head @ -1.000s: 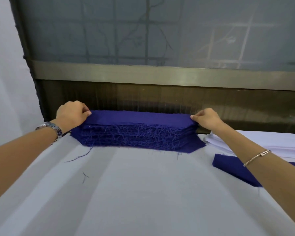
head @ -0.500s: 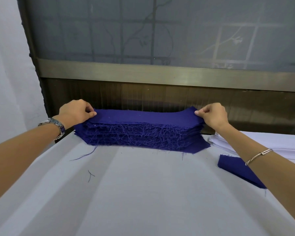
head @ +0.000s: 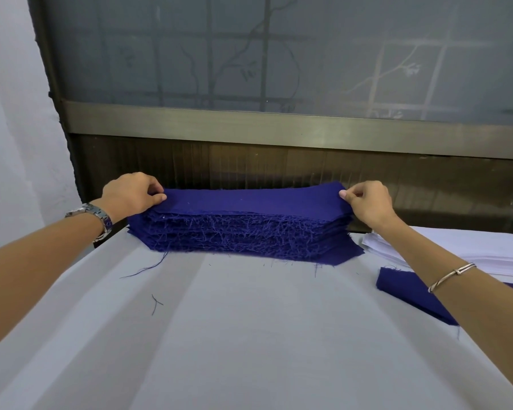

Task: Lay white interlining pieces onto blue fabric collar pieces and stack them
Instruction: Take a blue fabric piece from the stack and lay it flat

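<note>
A thick stack of blue collar pieces (head: 243, 235) with frayed edges sits at the far side of the white table (head: 234, 335). My left hand (head: 131, 194) pinches the left end of the top blue piece (head: 249, 198). At the right end of that same piece, my right hand (head: 367, 202) pinches it and holds the end slightly raised off the stack. A pile of white interlining pieces (head: 468, 250) lies at the right, partly behind my right forearm.
A single blue piece (head: 403, 291) lies flat at the right, in front of the white pile and under my right forearm. A dark wooden frame with frosted glass (head: 279, 84) runs close behind the stack. Loose blue threads (head: 156, 303) lie on the cloth.
Both hands keep their pinch on the ends of the top blue piece; its right end has lifted slightly off the stack. The view has shifted a little.
</note>
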Demonstrator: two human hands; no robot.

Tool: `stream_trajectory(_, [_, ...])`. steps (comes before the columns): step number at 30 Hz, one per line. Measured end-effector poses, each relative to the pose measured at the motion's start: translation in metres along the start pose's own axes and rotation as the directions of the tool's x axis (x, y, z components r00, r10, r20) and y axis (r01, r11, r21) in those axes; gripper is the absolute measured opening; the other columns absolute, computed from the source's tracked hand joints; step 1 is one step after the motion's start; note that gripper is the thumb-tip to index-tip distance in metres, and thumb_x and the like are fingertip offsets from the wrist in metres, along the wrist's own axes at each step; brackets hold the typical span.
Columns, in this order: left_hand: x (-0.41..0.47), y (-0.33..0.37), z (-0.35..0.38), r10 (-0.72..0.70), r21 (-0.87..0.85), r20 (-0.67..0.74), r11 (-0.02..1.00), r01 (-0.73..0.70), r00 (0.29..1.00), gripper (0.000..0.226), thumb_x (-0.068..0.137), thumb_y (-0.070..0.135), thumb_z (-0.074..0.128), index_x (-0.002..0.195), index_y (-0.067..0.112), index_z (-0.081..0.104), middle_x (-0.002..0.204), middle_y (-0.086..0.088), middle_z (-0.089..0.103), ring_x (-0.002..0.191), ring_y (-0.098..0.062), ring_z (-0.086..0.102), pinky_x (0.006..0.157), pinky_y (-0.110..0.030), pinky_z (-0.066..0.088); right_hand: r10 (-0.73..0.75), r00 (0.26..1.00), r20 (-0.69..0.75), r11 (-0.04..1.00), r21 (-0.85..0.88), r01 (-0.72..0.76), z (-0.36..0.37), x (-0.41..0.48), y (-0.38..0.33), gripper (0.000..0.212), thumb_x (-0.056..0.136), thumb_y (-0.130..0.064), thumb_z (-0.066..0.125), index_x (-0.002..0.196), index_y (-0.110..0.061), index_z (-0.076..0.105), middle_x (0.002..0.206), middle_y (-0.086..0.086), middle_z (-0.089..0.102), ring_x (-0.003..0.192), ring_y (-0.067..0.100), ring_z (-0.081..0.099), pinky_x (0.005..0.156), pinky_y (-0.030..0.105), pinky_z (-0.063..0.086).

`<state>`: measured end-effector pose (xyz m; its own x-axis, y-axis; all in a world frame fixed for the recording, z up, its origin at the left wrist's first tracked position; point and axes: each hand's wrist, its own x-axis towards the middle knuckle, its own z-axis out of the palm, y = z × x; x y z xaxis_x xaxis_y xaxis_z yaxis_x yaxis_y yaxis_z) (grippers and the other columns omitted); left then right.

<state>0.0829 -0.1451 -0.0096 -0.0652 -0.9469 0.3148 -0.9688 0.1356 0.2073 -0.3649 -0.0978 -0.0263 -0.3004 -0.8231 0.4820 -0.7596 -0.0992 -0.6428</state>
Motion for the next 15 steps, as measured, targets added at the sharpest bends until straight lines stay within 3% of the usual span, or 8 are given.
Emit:
stream_trajectory(4, [0.004, -0.002, 0.003, -0.032, -0.082, 0.011, 0.996, 0.032, 0.999, 0.039, 0.096, 0.029, 0.062, 0.132, 0.017, 0.058, 0.129, -0.01, 0.062, 0.118, -0.03, 0.057, 0.098, -0.049, 0.05, -0.086, 0.991, -0.105, 0.996, 0.03, 0.09, -0.004, -0.005, 0.001, 0.022, 0.095, -0.017, 0.067, 0.112, -0.005, 0.075, 0.107, 0.009, 0.07, 0.09, 0.016, 0.059, 0.082, 0.035, 0.052])
stream_trajectory(7, [0.01, -0.008, 0.006, -0.077, -0.126, 0.032, 0.989, 0.08, 0.997, 0.051, 0.095, 0.031, 0.065, 0.142, 0.018, 0.049, 0.138, -0.013, 0.054, 0.129, -0.037, 0.048, 0.109, -0.054, 0.039, -0.13, 0.98, -0.148, 0.986, 0.085, 0.144, -0.007, -0.01, 0.003, 0.023, 0.091, -0.013, 0.071, 0.111, -0.004, 0.075, 0.107, 0.005, 0.064, 0.094, 0.013, 0.057, 0.081, 0.028, 0.048])
stream_trajectory(12, [0.017, -0.01, 0.009, -0.09, -0.072, 0.064, 0.993, 0.095, 0.994, 0.06, 0.097, 0.034, 0.062, 0.151, 0.031, 0.035, 0.15, -0.014, 0.041, 0.138, -0.043, 0.032, 0.114, -0.056, 0.026, -0.165, 0.975, -0.151, 0.947, 0.252, 0.199, -0.011, -0.019, 0.01, 0.018, 0.092, -0.005, 0.069, 0.108, 0.0, 0.074, 0.106, 0.01, 0.067, 0.1, 0.026, 0.064, 0.09, 0.048, 0.057])
stream_trajectory(15, [0.018, -0.004, 0.009, -0.032, -0.025, 0.055, 0.999, 0.033, 0.998, 0.06, 0.098, 0.027, 0.06, 0.151, 0.037, 0.033, 0.157, -0.009, 0.031, 0.14, -0.044, 0.025, 0.112, -0.056, 0.022, -0.154, 0.98, -0.126, 0.935, 0.301, 0.186, -0.012, -0.02, 0.014, 0.018, 0.095, -0.005, 0.064, 0.111, -0.002, 0.072, 0.108, 0.012, 0.07, 0.103, 0.03, 0.066, 0.09, 0.051, 0.057])
